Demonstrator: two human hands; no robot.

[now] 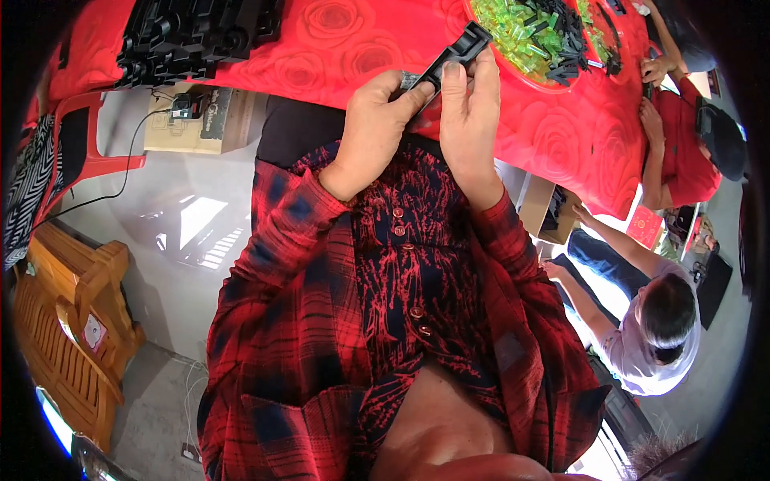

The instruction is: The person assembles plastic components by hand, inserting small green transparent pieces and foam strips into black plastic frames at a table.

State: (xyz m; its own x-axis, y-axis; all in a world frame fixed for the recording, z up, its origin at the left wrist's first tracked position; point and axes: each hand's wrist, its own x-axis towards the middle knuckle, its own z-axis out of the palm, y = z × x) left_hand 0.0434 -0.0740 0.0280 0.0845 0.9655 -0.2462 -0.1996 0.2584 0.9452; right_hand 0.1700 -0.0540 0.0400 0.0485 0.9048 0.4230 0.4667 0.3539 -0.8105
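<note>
a rose-printed red tablecloth (345, 48) spreads across the top, and below its left edge stands a cardboard box (186, 141) with a small dark device (186, 106) on it, a black cable (125, 183) running down past a red plastic chair (122, 163). at lower left is a slatted wooden seat (68, 345) — patches of sunlight (200, 218) brighten the grey floor (160, 321) nearby. on the right sit a person in a red top (682, 148) and dark cap (719, 140) and another in a pale top (651, 361) — beside a second cardboard box (536, 204).
</note>
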